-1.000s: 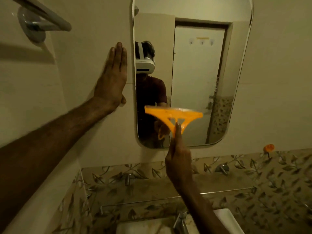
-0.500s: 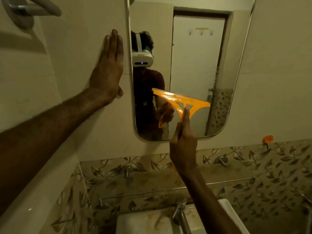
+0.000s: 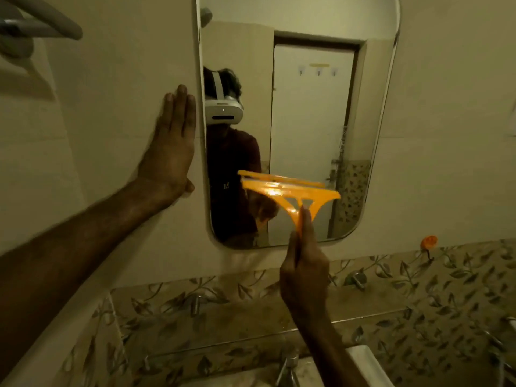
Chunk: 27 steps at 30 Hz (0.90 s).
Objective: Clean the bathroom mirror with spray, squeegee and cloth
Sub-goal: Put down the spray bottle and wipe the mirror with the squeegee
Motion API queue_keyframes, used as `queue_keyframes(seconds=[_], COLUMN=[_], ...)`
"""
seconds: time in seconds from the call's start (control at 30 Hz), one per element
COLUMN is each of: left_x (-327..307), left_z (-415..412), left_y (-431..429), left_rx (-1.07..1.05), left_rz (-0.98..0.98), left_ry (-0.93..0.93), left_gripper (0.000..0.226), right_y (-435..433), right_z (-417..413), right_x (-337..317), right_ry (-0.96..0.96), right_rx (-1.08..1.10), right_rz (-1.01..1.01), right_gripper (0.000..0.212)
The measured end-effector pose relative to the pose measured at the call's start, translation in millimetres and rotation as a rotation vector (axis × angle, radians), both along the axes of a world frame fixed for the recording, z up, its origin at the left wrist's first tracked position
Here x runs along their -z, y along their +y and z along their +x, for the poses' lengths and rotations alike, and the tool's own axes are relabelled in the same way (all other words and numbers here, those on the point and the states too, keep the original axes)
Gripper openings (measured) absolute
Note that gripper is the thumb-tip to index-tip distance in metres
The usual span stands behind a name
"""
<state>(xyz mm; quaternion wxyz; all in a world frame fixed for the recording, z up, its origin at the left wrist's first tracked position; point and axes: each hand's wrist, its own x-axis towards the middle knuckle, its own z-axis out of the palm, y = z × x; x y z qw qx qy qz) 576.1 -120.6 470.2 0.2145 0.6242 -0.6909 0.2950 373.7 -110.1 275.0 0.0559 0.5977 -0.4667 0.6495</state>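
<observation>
The tall mirror (image 3: 307,107) with rounded corners hangs on the pale tiled wall. My right hand (image 3: 304,277) grips the handle of an orange plastic squeegee (image 3: 290,191), whose blade lies against the lower part of the glass, tilted slightly down to the right. My left hand (image 3: 171,152) rests flat on the wall just left of the mirror's edge, fingers together and pointing up, holding nothing. No spray bottle or cloth is in view.
A glass shelf (image 3: 251,339) on metal pegs runs below the mirror over leaf-patterned tiles. A tap (image 3: 287,367) and white basin (image 3: 365,364) sit at the bottom. A towel bar (image 3: 42,20) is at the top left, an orange hook (image 3: 429,243) at the right.
The squeegee's tilt has flattened and its blade now sits a little lower on the glass. The view has shifted slightly. My left hand stays flat on the wall.
</observation>
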Motion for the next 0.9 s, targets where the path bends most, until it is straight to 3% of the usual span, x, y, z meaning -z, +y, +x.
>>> queue_keyframes(seconds=[0.13,0.2,0.3,0.43,0.53,0.73,0.83,0.9], left_x=[29,29,30,29,28,28,27,27], left_z=[-5,-5,-5,-6,-9,-7,-8,-9], left_y=[-3,-8,-11,-11,-5,-5,-6,-6], left_rx=[-0.047,-0.057,-0.043,-0.061,-0.066,-0.062,-0.073,-0.070], left_rz=[0.102,0.081,0.076,0.086,0.077,0.079,0.083,0.070], left_ry=[-0.053,-0.063,-0.046,-0.062,-0.068,-0.066,-0.079,-0.073], left_gripper=[0.172,0.176,0.178,0.176,0.175,0.176,0.176,0.177], right_y=[-34,-42,-42,-15,3,-21,-45,-53], right_z=[-36,-41,-37,-16,-23,-84,-111,-118], right_x=[-73,-79,-51,33,54,-48,-90,-85], right_ry=[-0.122,-0.125,-0.116,-0.082,-0.064,-0.185,-0.172,-0.163], right_rx=[0.094,0.113,0.076,-0.005,-0.026,0.122,0.159,0.149], right_rz=[-0.059,-0.059,-0.047,0.104,0.210,-0.017,-0.015,0.016], right_gripper=[0.052,0.053,0.055,0.058,0.061,0.051,0.051,0.053])
